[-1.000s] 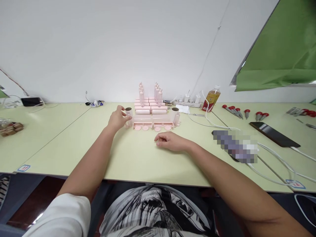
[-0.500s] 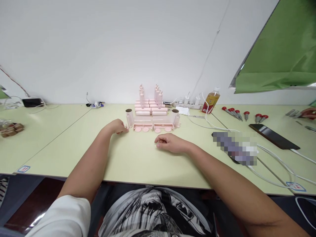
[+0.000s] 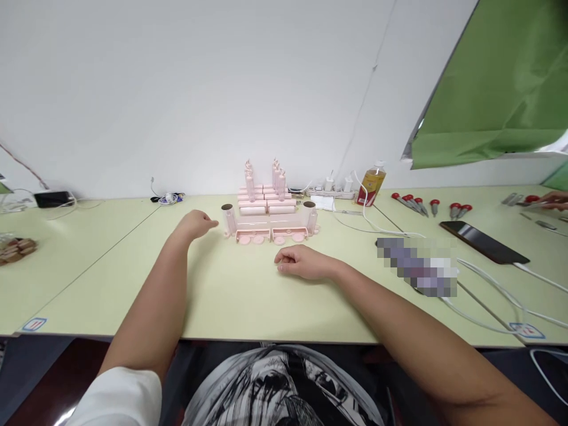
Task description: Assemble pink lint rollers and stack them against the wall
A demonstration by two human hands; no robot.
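My left hand is just left of the pink parts, a small gap away from them. Its fingers are drawn together, with nothing visible in them. On the table in front of the parts rests my right hand, palm down and loosely curled, a gap between thumb and fingers and nothing held. Between and beyond my hands stand two upright cardboard-cored rolls, two open pink trays and flat pink discs. Behind them lie stacked pink boxes with slim pink bottle-like pieces standing on them.
A drink bottle and a power strip stand by the wall. To the right lie red-handled tools, a black phone, a blurred-out device and white cables. Another person's hand shows at the far right.
My left hand has drawn back from the pink parts, moving left and lifting slightly. My right hand stays about where it was. The view has shifted a little.
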